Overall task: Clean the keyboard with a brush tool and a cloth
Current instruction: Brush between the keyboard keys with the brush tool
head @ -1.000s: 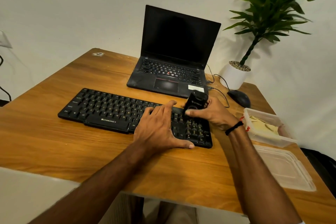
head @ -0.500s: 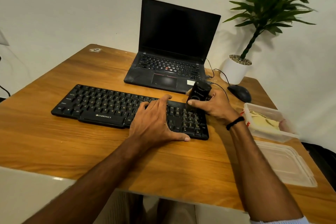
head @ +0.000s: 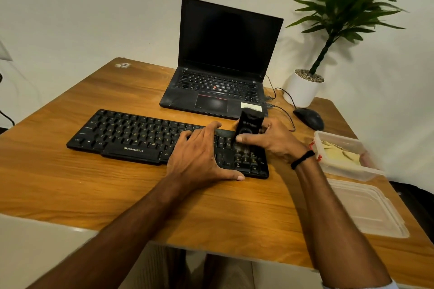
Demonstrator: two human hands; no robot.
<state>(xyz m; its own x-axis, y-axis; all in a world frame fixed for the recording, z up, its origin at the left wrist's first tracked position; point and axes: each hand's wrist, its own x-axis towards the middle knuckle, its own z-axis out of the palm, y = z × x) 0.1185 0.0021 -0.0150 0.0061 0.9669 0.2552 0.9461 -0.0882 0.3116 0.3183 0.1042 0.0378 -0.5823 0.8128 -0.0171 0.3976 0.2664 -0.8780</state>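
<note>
two grips at keyboard (head: 131, 134), left grip (head: 197, 157) spread flat on keys, right grip (head: 274, 141) pinching brush tool (head: 247, 124) upright over numpad

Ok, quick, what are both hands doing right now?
Left hand: open, resting flat on the keyboard.
Right hand: grips the black brush tool at the keyboard's right end.

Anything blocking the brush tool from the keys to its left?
Yes. The left hand lies flat on the keyboard just left of the brush tool, covering those keys. The right hand grips the tool at the number-pad end; keys further left are bare.
</note>
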